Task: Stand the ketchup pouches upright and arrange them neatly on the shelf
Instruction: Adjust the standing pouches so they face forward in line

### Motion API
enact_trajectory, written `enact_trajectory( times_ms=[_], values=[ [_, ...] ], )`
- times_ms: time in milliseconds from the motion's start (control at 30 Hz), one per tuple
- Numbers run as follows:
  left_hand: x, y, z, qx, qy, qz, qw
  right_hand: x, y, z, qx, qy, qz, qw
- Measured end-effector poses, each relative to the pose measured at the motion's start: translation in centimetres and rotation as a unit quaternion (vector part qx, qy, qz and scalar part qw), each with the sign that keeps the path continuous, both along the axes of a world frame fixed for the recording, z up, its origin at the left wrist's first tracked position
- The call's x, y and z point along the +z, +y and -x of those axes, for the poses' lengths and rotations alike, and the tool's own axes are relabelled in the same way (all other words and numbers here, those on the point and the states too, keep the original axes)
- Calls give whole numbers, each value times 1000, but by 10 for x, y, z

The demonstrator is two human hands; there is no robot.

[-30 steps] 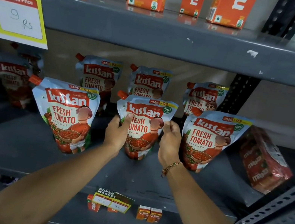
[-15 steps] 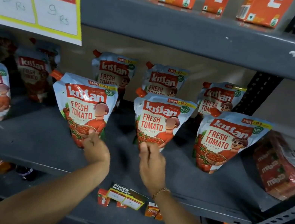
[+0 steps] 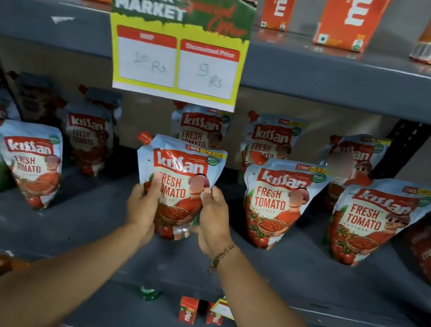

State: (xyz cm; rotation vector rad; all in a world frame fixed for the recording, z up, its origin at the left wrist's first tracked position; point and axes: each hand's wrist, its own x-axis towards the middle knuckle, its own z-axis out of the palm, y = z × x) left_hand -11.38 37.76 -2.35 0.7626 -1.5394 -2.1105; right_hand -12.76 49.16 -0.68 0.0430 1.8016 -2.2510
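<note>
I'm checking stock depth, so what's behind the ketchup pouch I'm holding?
Behind the held pouch, gripped by the left hand and right hand, stands another pouch. Only its top half shows; its base and anything further back are hidden.

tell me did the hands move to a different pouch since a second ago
Yes. Against the price sign, both the left hand and right hand shifted one pouch leftward, now gripping the front pouch directly beneath it.

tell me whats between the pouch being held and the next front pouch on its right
Nothing: the head view shows bare grey metal shelf between the held blue-and-red ketchup pouch and the neighbouring ketchup pouch.
</note>
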Motion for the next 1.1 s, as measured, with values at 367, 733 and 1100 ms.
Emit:
enact_trajectory(
  times_ms=[367, 733, 1100],
  values=[
    [14, -12, 8, -102, -8, -31, 994, 20, -8, 7, -83, -24, 4, 996],
    [18, -8, -3, -90, -47, -21, 995, 19, 4, 0, -23, -53, 1, 998],
    [19, -4, -15, -108, -43, 2, 993, 1, 2, -1, -98, -5, -70, 993]
  ],
)
